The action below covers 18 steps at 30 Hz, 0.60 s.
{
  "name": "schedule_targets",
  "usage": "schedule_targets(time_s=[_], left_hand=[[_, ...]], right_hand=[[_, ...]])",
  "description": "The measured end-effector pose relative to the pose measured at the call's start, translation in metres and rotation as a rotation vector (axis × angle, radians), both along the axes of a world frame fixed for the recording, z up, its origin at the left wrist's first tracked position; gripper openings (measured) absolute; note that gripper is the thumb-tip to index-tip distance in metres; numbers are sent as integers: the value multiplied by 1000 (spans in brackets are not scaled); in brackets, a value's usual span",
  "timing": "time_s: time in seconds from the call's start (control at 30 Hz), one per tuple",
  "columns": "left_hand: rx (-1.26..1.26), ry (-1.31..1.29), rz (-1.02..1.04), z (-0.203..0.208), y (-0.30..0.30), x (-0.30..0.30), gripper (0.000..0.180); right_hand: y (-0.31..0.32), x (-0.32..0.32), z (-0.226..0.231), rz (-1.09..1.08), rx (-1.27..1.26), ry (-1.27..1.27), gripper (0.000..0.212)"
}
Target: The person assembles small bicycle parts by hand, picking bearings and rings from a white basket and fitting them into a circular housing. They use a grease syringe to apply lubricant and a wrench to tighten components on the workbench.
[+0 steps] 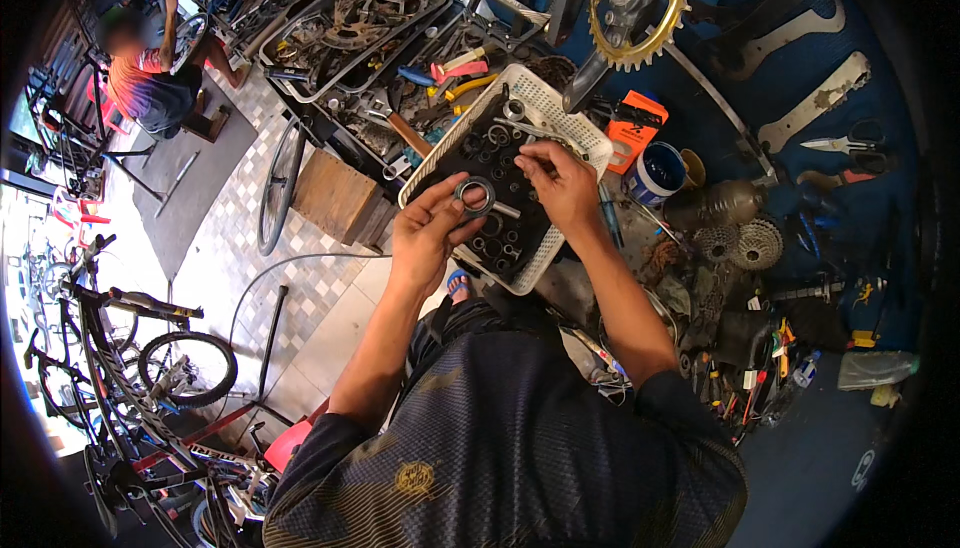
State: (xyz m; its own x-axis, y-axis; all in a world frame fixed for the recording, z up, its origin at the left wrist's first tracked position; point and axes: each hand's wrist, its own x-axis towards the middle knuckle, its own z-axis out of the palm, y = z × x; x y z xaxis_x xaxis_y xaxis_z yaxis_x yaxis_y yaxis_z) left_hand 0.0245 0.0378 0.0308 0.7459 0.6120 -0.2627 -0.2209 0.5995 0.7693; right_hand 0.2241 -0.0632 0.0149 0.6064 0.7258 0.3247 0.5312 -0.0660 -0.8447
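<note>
We find the left hand grasping a metal ring; slack fingers could drop it into the white basket. Whether the right hand holds anything, we cannot tell.

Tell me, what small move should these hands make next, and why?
Probably bring the right hand to the metal ring to steady it: only the left hand holds it, above a white basket of small parts, and the right is close by.

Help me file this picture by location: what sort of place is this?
Most likely a bike workshop: bikes crowd the left side, a gold chainring shows at the top, and a cassette lies on the right.
</note>
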Motion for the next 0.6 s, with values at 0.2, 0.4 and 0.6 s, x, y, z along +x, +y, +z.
schedule_targets(time_s=[0.2, 0.4, 0.6], left_hand=[[-9, -32, -20, 1, -1, 7, 40], [-8, -62, -12, 1, -1, 6, 40], [42, -84, -46, -5, 3, 3, 42]], right_hand=[[-23, -29, 37, 181, 186, -611, 18], [-27, -33, 34, 310, 139, -774, 19], [-23, -34, 37, 301, 69, -693, 18]])
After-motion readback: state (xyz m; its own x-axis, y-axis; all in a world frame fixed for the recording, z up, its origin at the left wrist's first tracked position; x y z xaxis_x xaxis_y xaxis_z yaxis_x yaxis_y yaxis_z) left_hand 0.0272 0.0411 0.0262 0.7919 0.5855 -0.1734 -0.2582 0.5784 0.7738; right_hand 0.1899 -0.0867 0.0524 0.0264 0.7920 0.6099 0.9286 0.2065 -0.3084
